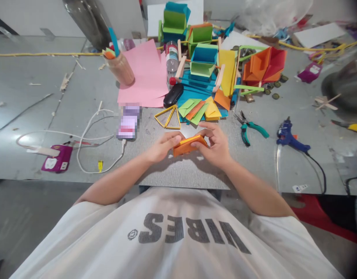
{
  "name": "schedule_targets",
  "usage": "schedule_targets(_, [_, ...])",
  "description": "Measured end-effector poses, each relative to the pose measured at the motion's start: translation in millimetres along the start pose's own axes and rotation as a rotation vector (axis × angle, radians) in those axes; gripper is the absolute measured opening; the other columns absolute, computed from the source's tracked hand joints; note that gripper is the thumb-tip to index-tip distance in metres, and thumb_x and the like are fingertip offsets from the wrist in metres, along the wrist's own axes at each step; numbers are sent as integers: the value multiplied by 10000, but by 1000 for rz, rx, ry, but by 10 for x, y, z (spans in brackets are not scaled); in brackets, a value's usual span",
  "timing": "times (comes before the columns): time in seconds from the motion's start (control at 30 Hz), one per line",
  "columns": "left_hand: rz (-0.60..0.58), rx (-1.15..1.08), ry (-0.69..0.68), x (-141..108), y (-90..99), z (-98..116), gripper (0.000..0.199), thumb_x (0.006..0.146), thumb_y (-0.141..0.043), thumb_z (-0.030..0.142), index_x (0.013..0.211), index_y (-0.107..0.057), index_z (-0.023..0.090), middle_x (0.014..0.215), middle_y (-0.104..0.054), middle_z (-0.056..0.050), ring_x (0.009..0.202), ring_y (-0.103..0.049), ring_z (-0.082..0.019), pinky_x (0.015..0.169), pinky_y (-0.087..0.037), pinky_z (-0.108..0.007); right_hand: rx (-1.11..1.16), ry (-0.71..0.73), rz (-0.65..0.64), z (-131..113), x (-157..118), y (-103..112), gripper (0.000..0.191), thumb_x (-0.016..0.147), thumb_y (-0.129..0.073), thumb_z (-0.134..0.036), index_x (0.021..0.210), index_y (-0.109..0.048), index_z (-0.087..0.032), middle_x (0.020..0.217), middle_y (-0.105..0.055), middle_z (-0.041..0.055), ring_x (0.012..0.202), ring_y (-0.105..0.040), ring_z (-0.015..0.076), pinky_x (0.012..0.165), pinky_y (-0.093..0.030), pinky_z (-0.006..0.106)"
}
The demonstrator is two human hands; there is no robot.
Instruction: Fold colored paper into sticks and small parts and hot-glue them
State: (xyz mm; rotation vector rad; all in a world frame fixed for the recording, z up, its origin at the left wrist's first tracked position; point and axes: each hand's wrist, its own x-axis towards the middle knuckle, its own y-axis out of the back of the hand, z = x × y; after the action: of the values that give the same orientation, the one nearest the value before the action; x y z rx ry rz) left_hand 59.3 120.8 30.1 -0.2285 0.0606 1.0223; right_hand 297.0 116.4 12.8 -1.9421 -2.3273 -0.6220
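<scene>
Near the table's front edge, an orange folded paper piece [183,148] with a yellow strip along its top is held between my two hands. My left hand [164,147] pinches its left end, thumb on top. My right hand [214,146] grips the right end between thumb and fingers, with the index finger raised. Just beyond lie yellow paper triangles [168,117] and a fan of green, orange and yellow folded papers [196,110]. The undersides of the fingers are hidden by the paper.
Green-handled pliers [251,128] and a blue glue gun [293,136] lie to the right. A phone [128,122] with a white cable is on the left. Behind are pink paper [146,73], a bottle [172,58], a pen cup [120,69] and colourful paper wheels [204,60].
</scene>
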Motion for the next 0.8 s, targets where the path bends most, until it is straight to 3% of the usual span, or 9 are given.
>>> schedule_targets(0.07, [-122, -142, 128, 8, 31, 9, 582, 916, -813, 784, 946, -725, 209, 869, -840, -114, 767, -829, -271, 662, -637, -378, 12, 38, -55, -3, -18, 14, 580, 950, -848, -417, 1463, -588, -347, 1061, -759, 23, 920, -768, 237, 896, -651, 449])
schedule_targets(0.17, [-209, -293, 205, 32, 72, -29, 498, 845, -965, 616, 914, -689, 208, 915, -853, -107, 864, -871, -300, 713, -676, -384, 20, 120, -56, 42, -26, -5, 633, 966, -855, -399, 1520, -551, -361, 1090, -753, 19, 940, -764, 228, 888, -650, 438])
schedule_targets(0.3, [-273, -428, 215, 73, 94, -167, 511, 825, -1012, 505, 1065, -699, 180, 1087, -864, -122, 975, -882, -287, 832, -713, -386, -124, 335, 170, 123, 4, -39, 580, 896, -930, -428, 1382, -630, -328, 1207, -697, 63, 1058, -709, 264, 854, -629, 448])
schedule_targets(0.37, [-239, -449, 185, 91, 83, -234, 523, 845, -1004, 474, 1145, -703, 169, 1086, -858, -118, 954, -876, -258, 841, -710, -359, -237, 429, 242, 132, 17, -34, 428, 906, -928, -382, 1244, -674, -314, 1149, -686, 60, 1056, -696, 272, 853, -618, 458])
schedule_targets(0.47, [-138, -495, 107, 102, 46, -284, 518, 856, -1001, 439, 1193, -707, 177, 1078, -843, -86, 886, -849, -207, 783, -686, -297, -310, 539, 153, 108, 12, -22, 280, 976, -860, -297, 1209, -707, -322, 1070, -715, 40, 977, -716, 245, 848, -621, 443])
schedule_targets(0.63, [-84, -577, 50, 71, -23, -228, 536, 891, -982, 372, 1317, -689, 229, 1148, -830, -50, 961, -845, -207, 858, -683, -322, -375, 605, 12, 78, -28, -56, 309, 1052, -773, -350, 1356, -725, -322, 1233, -783, 85, 1068, -751, 275, 902, -620, 474])
schedule_targets(0.8, [-20, -663, 31, 32, -69, -156, 489, 907, -934, 312, 1342, -728, 224, 1191, -825, -54, 1014, -817, -199, 873, -655, -302, -433, 586, -1, 122, -57, -99, 368, 1064, -753, -317, 1431, -732, -322, 1337, -779, 98, 1220, -714, 309, 1044, -604, 534])
